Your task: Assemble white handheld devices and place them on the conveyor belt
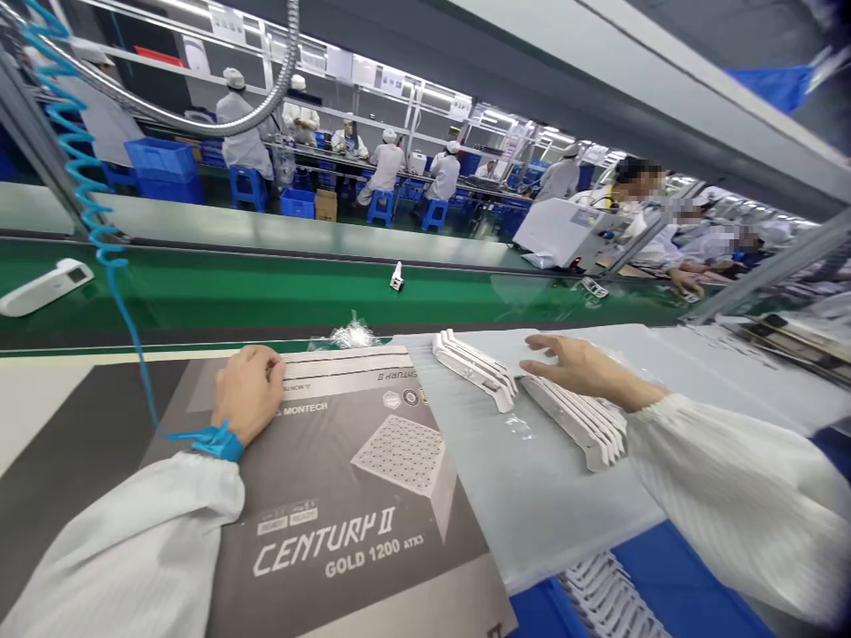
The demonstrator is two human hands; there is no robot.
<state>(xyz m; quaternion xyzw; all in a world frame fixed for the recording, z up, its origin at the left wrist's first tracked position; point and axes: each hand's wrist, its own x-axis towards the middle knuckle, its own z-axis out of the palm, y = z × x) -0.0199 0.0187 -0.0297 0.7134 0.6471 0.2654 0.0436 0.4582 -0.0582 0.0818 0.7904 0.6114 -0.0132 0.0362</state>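
My left hand (249, 390), with a blue strap at the wrist, rests on the upper left of a grey printed cardboard sheet (319, 470). Its fingers are curled, and whatever they may hold is hidden. My right hand (575, 363) hovers with fingers apart over a row of white curved plastic parts (575, 416). Another group of similar white parts (475, 368) lies to its left on the pale foam sheet (505, 505). More white parts (612, 594) are stacked in the blue bin below.
A green conveyor (299, 297) runs across beyond the table, carrying a small white part (397, 276) and a white device (46, 288). Crumpled clear plastic (352, 334) lies by the cardboard. A blue coiled hose (83, 177) hangs left. Co-workers sit beyond; one person's hand (684, 282) is at right.
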